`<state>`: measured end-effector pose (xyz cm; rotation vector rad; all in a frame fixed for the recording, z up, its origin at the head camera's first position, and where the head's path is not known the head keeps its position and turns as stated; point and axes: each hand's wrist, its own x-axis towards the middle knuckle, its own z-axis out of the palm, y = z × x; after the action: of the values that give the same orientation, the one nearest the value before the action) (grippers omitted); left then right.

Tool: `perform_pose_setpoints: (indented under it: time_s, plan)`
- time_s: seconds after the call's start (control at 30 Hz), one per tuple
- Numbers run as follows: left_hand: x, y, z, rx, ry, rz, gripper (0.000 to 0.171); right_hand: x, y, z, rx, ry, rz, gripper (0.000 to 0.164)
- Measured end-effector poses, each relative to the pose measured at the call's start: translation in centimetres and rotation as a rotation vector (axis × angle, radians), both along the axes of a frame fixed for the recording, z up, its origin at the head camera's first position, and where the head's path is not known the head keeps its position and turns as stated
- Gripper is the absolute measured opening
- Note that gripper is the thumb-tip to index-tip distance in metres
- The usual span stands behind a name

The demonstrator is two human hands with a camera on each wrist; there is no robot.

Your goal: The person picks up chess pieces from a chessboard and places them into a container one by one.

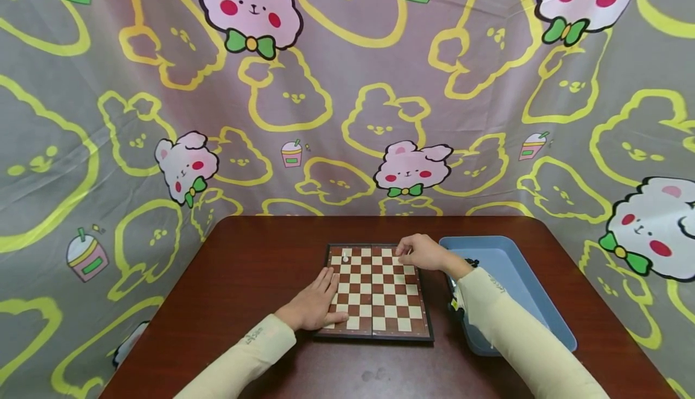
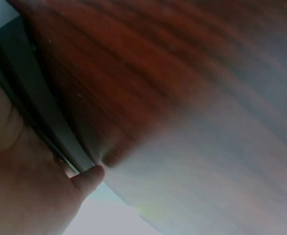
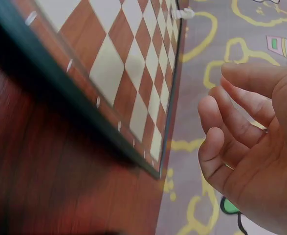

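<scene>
A brown-and-cream chessboard (image 1: 371, 293) in a dark frame lies on the table. One small white chess piece (image 1: 345, 258) stands near its far left corner; the right wrist view catches a white piece (image 3: 185, 13) at the board's far edge. My left hand (image 1: 312, 302) rests on the board's left side, fingers straight and thumb spread. Beside the dark board edge, the left wrist view has that hand's thumb (image 2: 90, 178). Above the board's far right part hovers my right hand (image 1: 423, 253), its fingers (image 3: 212, 147) loosely bent, with nothing visible between them.
A blue tray (image 1: 502, 251) stands to the right of the board, partly under my right forearm. Dark chess pieces (image 1: 472, 262) show at its left side; the sleeve hides others. Patterned cloth (image 1: 320, 103) hangs around the brown table (image 1: 250, 254).
</scene>
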<state>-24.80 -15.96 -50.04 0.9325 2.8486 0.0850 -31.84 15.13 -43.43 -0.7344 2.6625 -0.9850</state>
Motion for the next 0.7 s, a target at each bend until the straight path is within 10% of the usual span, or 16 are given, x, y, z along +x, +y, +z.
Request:
perform_pose_setpoints:
  time_s: [0.7]
  plan:
    - [0.0, 0.0, 0.1, -0.007, 0.011, 0.001, 0.096, -1.3, -8.0, -1.8, -0.013, -0.035, -0.026, 0.013]
